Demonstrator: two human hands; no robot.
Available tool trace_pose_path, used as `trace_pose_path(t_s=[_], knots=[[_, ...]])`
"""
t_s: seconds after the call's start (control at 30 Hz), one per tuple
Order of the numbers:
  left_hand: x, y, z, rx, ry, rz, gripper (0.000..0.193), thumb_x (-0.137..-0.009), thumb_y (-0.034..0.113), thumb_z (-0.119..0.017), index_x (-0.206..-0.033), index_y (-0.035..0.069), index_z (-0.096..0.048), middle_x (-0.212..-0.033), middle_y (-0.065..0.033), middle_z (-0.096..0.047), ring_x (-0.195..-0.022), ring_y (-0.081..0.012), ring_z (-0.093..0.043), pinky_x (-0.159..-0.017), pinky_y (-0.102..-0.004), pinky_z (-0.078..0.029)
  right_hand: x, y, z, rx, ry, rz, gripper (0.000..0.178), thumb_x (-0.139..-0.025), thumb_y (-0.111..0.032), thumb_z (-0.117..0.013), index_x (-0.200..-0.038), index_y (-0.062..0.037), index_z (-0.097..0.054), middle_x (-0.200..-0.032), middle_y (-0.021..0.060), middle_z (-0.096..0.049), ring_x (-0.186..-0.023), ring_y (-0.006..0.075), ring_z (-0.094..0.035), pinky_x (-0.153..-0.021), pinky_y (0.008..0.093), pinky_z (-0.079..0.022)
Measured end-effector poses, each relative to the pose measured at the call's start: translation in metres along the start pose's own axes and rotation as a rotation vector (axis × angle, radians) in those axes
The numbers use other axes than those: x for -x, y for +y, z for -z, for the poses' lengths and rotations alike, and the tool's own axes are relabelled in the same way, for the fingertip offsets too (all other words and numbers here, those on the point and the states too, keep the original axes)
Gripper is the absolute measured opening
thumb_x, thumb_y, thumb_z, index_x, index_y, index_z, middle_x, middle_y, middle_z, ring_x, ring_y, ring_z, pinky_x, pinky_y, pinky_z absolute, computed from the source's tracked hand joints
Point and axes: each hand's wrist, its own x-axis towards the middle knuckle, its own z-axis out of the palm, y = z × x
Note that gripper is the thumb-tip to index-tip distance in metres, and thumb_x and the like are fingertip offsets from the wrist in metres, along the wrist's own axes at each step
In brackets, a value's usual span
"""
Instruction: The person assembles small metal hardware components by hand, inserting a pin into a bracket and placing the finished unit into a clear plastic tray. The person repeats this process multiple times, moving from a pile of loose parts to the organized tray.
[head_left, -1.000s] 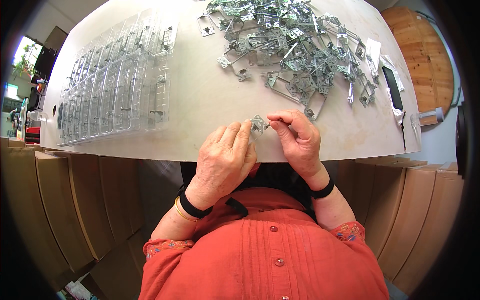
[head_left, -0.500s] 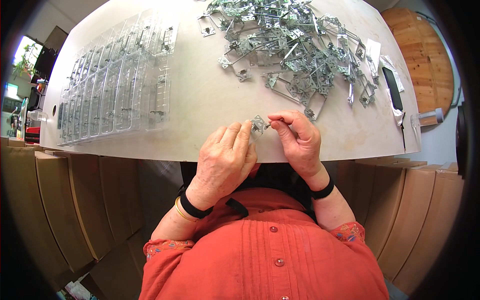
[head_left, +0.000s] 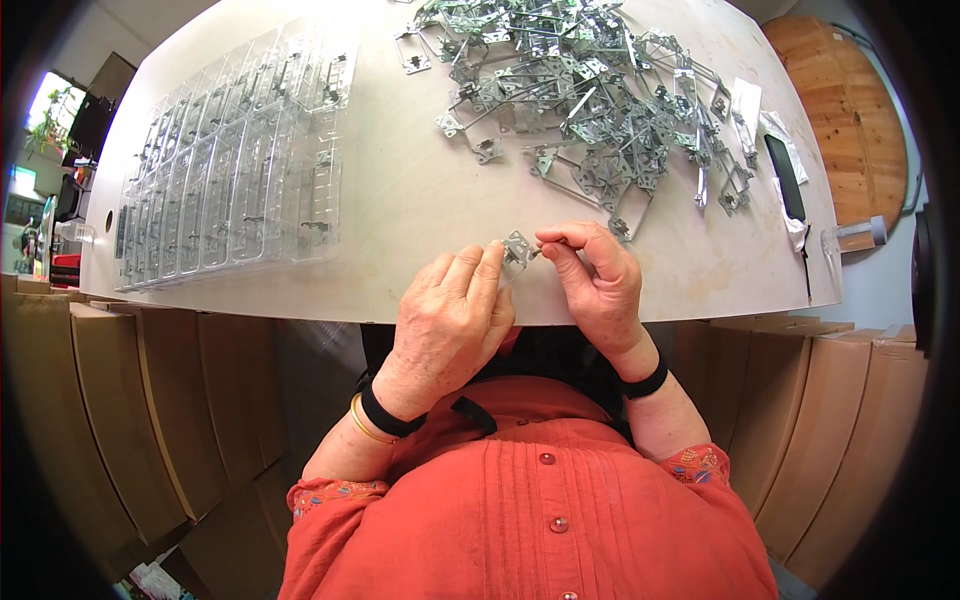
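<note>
Close to the front edge of the table, my left hand (head_left: 452, 305) is closed on a small metal bracket (head_left: 517, 247) with holes in its plate. The bracket shows between my two hands, its lower part hidden behind my left fingers. My right hand (head_left: 598, 277) pinches at the bracket's right side, thumb and forefinger pressed together. Whatever small part lies in that pinch is too small to make out. Beyond my hands lies a heap of similar metal brackets with rods (head_left: 600, 110).
Clear plastic trays (head_left: 225, 180) with metal parts in their compartments stand on the table's left side. At the right edge are a dark phone-like object (head_left: 786, 175) and white wrapping (head_left: 745, 105). Cardboard boxes (head_left: 830, 430) line both sides below the pale tabletop (head_left: 400, 190).
</note>
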Motion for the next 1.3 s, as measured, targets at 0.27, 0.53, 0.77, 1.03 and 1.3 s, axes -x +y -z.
trace_pose_path(t_s=[0.27,0.53,0.77,1.03,1.3], knots=[[0.0,0.0,0.001,0.003,-0.007,-0.002,0.048,-0.084,0.003,-0.072,-0.129,-0.008,-0.064,-0.11,-0.0229,-0.07,-0.09,-0.0354,-0.069,-0.082,-0.043,-0.058,0.0,-0.003,0.001,-0.003,-0.016,-0.033,0.015,-0.096,0.003,-0.076,-0.109,-0.0035,-0.074,-0.098,0.0087,-0.075,-0.083,0.0178,-0.071,-0.073,0.0285,-0.056],[-0.001,0.0,0.001,0.0,-0.008,-0.005,0.048,-0.083,0.003,-0.072,-0.129,-0.008,-0.064,-0.11,-0.0227,-0.07,-0.089,-0.035,-0.069,-0.081,-0.0428,-0.057,-0.001,-0.003,0.002,-0.001,-0.023,-0.04,0.014,-0.097,0.003,-0.074,-0.109,-0.0025,-0.074,-0.098,0.0094,-0.075,-0.085,0.0187,-0.072,-0.075,0.0295,-0.057],[0.0,0.0,0.001,0.008,-0.001,-0.009,0.048,-0.084,0.003,-0.072,-0.13,-0.008,-0.064,-0.111,-0.0225,-0.07,-0.089,-0.0351,-0.069,-0.081,-0.043,-0.057,0.001,-0.002,-0.001,-0.035,-0.007,-0.036,0.013,-0.097,0.002,-0.074,-0.109,-0.0023,-0.074,-0.098,0.0094,-0.075,-0.084,0.0188,-0.072,-0.075,0.0298,-0.057],[0.001,0.001,0.001,0.018,-0.011,0.004,0.048,-0.084,0.003,-0.072,-0.13,-0.008,-0.064,-0.112,-0.0225,-0.07,-0.092,-0.0361,-0.069,-0.083,-0.0436,-0.057,0.003,-0.001,0.001,0.001,-0.002,-0.069,0.013,-0.097,0.0,-0.076,-0.109,-0.0044,-0.074,-0.096,0.0078,-0.074,-0.079,0.0167,-0.069,-0.07,0.0292,-0.054],[0.005,0.0,0.002,0.003,0.004,0.018,0.049,-0.086,0.007,-0.074,-0.132,-0.007,-0.064,-0.114,-0.0238,-0.07,-0.098,-0.0375,-0.07,-0.088,-0.0449,-0.058,0.003,0.006,-0.006,-0.176,0.069,-0.121,0.01,-0.103,-0.002,-0.07,-0.113,-0.0015,-0.071,-0.099,0.0076,-0.076,-0.09,0.0143,-0.072,-0.081,0.0276,-0.056]])
